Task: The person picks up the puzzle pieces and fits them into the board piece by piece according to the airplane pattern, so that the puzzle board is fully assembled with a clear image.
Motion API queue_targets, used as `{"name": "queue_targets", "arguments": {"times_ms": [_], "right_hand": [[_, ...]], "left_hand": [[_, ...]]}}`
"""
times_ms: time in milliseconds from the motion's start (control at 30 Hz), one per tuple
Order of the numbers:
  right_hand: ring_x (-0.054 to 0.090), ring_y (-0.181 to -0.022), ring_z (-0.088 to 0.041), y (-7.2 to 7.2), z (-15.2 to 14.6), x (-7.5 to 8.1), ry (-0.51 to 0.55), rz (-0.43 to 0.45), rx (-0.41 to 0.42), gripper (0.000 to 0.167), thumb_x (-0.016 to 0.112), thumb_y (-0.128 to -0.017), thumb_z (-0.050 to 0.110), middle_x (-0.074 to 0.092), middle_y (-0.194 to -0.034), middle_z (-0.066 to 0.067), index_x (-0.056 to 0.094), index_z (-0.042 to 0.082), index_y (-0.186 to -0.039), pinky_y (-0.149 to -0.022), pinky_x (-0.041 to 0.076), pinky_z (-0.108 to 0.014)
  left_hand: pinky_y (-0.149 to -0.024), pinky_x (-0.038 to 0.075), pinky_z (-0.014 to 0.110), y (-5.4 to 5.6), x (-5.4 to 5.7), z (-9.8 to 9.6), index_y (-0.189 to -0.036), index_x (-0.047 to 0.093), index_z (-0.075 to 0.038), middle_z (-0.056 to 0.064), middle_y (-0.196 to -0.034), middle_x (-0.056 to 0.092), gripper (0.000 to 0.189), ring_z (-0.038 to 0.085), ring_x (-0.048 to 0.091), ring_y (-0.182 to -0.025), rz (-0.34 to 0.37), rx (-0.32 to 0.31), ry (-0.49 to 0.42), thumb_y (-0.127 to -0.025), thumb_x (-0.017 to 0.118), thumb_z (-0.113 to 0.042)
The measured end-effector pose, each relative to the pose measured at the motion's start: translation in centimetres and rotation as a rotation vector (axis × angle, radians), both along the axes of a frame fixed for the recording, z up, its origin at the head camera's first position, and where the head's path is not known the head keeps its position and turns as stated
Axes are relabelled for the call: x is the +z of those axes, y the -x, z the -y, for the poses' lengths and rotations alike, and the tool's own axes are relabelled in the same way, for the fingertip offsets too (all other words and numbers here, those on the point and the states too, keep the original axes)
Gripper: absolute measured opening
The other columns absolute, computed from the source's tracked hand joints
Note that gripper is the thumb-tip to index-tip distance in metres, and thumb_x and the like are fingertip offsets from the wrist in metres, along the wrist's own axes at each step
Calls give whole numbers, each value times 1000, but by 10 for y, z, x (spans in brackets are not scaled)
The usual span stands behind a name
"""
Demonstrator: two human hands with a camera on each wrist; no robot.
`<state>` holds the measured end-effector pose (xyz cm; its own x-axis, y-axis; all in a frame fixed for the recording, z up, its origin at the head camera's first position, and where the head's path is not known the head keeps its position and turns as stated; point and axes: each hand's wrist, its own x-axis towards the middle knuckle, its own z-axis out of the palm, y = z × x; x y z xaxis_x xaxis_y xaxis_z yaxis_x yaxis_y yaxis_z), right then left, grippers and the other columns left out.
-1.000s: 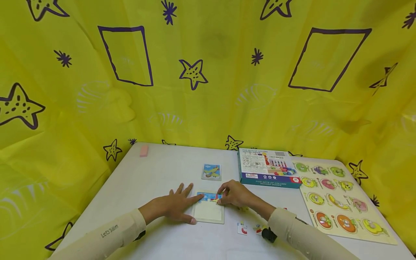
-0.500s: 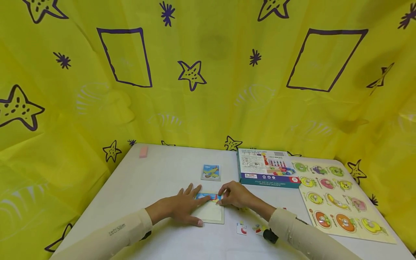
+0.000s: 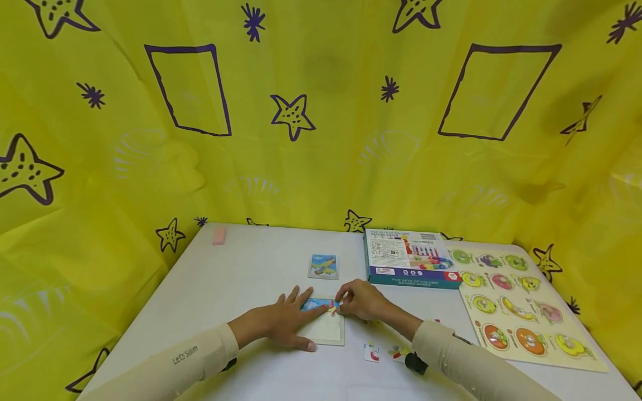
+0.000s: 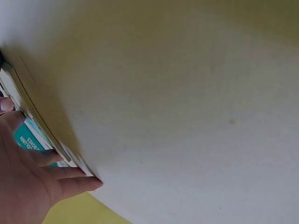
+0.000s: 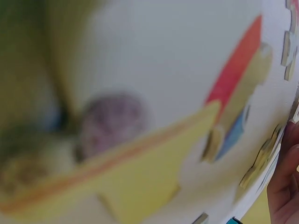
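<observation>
A shallow puzzle tray [image 3: 321, 329] lies in the middle of the table, its lower part bare and cream. Blue puzzle pieces [image 3: 312, 303] line its top edge. My left hand [image 3: 287, 324] rests over the tray's left side with fingers spread, the index fingertip on the top row. At the upper right corner, my right hand [image 3: 365, 301] pinches a red and yellow puzzle piece [image 3: 331, 308] between thumb and finger, partly covering it. In the left wrist view, the left hand [image 4: 35, 172] lies along the tray edge [image 4: 39, 114]. The right wrist view catches only part of the right hand [image 5: 286, 179].
Loose puzzle pieces [image 3: 371, 352] lie near my right forearm. A small airplane picture [image 3: 323, 267] sits beyond the tray. Farther right are a beaded-toy box [image 3: 413, 259] and a fruit puzzle board [image 3: 521, 328]. A pink block [image 3: 219, 235] lies at the back left.
My left hand has slid to the right across the tray, its index fingertip now close to the right hand's piece. The right hand stays at the same corner.
</observation>
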<state>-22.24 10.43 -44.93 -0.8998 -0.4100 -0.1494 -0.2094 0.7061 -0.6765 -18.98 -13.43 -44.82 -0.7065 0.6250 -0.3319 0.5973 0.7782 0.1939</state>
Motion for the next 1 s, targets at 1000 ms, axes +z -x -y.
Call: {"name": "queue_targets", "arguments": {"times_ms": [1000], "right_hand": [[57,-80,-17,-17,-77,1,117,36,-28,24,83,-83,23,66,-90,-1,76,8,-101,-62,50,-25]], "left_hand": [[-115,27,66,0,1,0,-159,25,-37,18,-167,15,86,50,14,-151,-8,6,10,-88,61,-68]]}}
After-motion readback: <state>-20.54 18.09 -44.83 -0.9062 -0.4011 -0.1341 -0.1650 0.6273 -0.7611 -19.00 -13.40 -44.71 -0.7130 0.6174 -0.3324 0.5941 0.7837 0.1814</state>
